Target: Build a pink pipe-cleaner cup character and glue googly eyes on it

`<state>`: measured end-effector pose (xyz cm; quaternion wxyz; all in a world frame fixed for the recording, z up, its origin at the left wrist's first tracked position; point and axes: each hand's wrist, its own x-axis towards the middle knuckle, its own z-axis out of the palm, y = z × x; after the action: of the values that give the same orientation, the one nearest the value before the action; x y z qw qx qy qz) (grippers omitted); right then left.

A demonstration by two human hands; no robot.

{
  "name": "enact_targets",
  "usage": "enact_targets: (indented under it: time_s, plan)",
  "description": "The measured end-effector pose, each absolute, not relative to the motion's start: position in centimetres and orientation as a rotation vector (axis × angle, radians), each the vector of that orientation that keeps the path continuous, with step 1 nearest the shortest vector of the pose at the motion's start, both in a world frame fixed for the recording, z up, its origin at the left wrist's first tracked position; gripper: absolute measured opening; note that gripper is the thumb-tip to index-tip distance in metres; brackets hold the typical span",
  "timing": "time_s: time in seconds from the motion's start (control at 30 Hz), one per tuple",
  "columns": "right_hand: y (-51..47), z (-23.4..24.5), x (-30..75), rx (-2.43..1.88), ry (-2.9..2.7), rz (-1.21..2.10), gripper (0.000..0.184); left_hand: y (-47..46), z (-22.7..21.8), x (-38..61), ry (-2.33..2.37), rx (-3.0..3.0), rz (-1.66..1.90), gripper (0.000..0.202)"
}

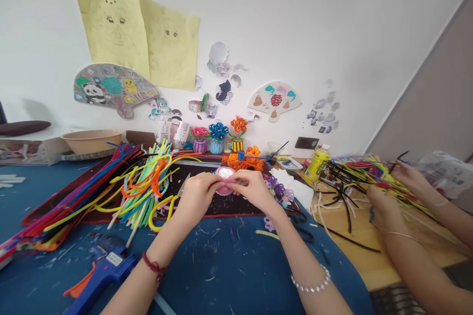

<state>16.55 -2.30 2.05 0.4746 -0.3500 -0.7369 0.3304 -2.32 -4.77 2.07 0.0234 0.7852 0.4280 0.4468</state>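
Between my two hands, over the dark mat, is a small round pink piece (pixel 225 188) with a shiny white centre. My left hand (pixel 201 189) pinches its left edge. From the other side my right hand (pixel 253 188) pinches the right edge, thumb and fingers pressed together. The fingertips cover part of the piece, so its exact kind is unclear. Left of my hands lies a heap of colourful pipe cleaners (pixel 148 192). Purple pipe-cleaner flowers (pixel 277 187) rest to the right. Behind my hands are orange pipe-cleaner flowers (pixel 251 158).
A blue hot glue gun (pixel 107 268) lies at the front left of the blue table cover (pixel 207 275). Small flower pots (pixel 216 145) stand along the wall. A yellow bottle (pixel 317 163) stands at right, near a co-worker's hands (pixel 388 206) and black pipe cleaners (pixel 347 206).
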Motion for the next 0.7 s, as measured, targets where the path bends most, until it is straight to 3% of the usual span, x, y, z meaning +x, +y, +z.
enact_targets:
  time_s: [0.23,0.7]
  plan:
    - [-2.1,1.9,16.7,-0.882,-1.748,0.821,0.026,-4.8,2.7,-2.5,1.405,2.483,1.448,0.027]
    - [-2.5,2.3,16.6,-0.825,-1.654,0.900,0.026,-5.0,3.2,-2.7,1.304,2.248,1.393,0.021]
